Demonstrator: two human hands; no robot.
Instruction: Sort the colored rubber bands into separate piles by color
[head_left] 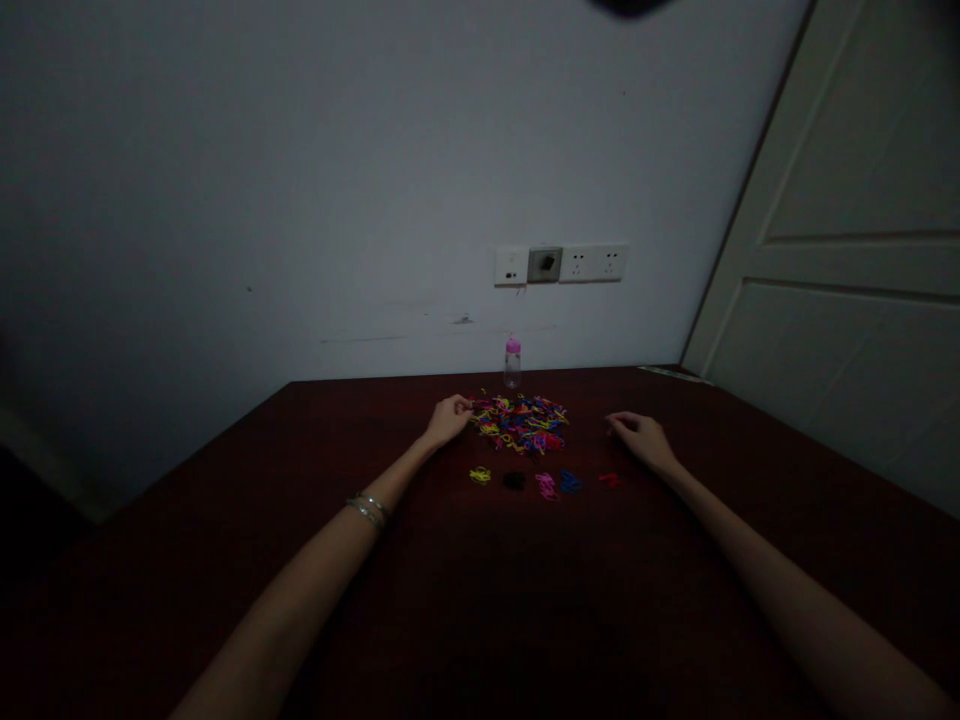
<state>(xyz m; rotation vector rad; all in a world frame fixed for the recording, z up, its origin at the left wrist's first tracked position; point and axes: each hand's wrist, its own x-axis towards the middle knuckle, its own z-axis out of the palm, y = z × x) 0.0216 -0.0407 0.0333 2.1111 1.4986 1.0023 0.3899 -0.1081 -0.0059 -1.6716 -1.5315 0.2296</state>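
Note:
A mixed pile of colourful bands (517,420) lies on the dark red table (450,580). At its left edge is my left hand (450,419), fingers curled by the bands; whatever they pinch is too small to make out. My right hand (640,437) rests to the right of the pile, its fingers bent together, their contents unclear. In front of the pile, from left to right, sit small groups: yellow (480,476), black (514,481), pink (547,486), blue (570,481) and red (610,480).
Behind the pile a clear bottle with a pink top (512,364) stands upright near the wall. Sockets and switches (561,264) are on the wall above it. A pale panelled door (847,250) is at the right, beyond the table's edge.

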